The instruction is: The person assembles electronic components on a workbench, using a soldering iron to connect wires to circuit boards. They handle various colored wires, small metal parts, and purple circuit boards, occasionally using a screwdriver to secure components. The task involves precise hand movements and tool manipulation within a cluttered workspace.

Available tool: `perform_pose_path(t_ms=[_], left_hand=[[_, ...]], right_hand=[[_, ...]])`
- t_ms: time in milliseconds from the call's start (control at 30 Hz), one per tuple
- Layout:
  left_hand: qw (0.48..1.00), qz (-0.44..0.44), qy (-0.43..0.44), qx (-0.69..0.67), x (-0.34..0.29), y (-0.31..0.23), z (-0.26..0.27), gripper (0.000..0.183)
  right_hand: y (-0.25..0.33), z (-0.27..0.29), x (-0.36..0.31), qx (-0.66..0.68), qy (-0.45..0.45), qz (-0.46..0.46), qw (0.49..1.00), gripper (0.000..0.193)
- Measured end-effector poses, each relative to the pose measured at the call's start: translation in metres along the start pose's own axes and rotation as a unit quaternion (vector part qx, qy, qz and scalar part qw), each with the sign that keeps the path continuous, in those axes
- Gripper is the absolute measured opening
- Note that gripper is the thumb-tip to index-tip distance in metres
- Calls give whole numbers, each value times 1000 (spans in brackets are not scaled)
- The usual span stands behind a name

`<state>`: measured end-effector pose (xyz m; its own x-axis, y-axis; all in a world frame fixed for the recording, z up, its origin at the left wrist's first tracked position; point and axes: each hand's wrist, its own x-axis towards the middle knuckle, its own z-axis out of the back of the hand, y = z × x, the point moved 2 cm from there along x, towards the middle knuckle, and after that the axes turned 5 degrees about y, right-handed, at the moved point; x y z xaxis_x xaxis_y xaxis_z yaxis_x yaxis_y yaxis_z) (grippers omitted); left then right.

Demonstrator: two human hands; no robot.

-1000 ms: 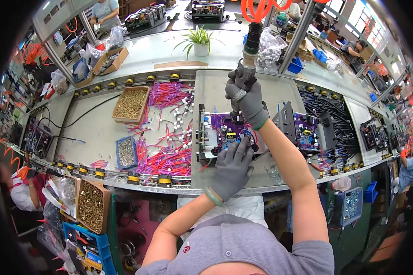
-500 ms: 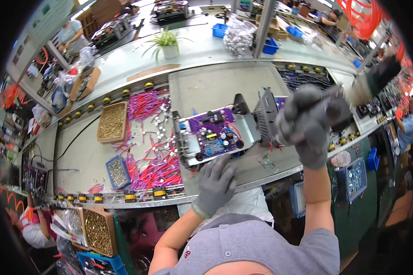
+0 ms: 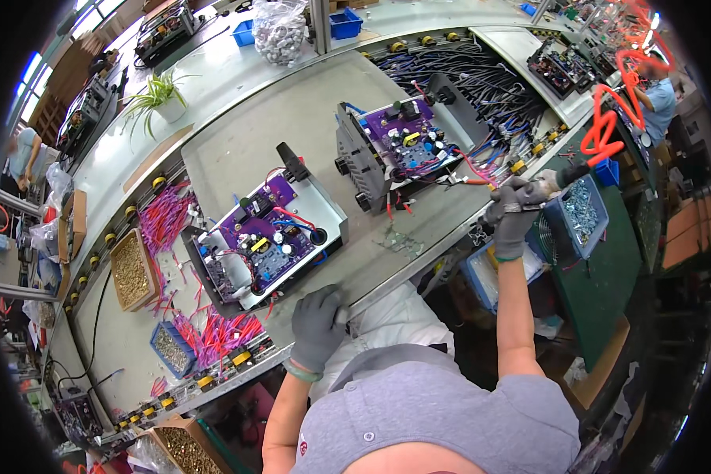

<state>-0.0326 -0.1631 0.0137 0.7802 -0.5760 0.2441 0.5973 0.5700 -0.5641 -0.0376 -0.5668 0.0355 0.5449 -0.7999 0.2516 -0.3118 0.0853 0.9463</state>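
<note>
My right hand (image 3: 515, 212), in a grey glove, is closed around a powered screwdriver (image 3: 551, 183) with a pale body and a black end. It is beside a blue tray of small silver screws (image 3: 583, 217). My gloved left hand (image 3: 318, 325) rests at the bench's near edge with curled fingers; whether something small is in them is hidden. Just beyond it sits an open metal chassis (image 3: 336, 217) with a purple circuit board (image 3: 265, 237). A second open chassis (image 3: 354, 154) with a purple board (image 3: 403, 136) stands farther right.
Pink and purple wires (image 3: 225, 336) lie left, by a brown box of small parts (image 3: 132, 272) and a blue bin of small parts (image 3: 171, 350). Black cables (image 3: 490, 83) fill the far right section. Red coiled hose (image 3: 604, 126) hangs at right. A potted plant (image 3: 166, 103) stands on the far ledge.
My view has turned right. My right hand has lowered with the screwdriver, away from the second chassis to beside the screw tray. My left hand has drawn back from the nearer chassis, its fingers curling.
</note>
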Motion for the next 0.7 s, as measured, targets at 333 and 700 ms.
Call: perform_pose_path(t_ms=[333,700], left_hand=[[999,29,15,-6,-11,6,-9,23],[980,150,-131,11,-87,37,59,24]], right_hand=[[-32,32,-3,-65,-28,-3,998,35],[14,49,-2,-205,23,202,957,43]])
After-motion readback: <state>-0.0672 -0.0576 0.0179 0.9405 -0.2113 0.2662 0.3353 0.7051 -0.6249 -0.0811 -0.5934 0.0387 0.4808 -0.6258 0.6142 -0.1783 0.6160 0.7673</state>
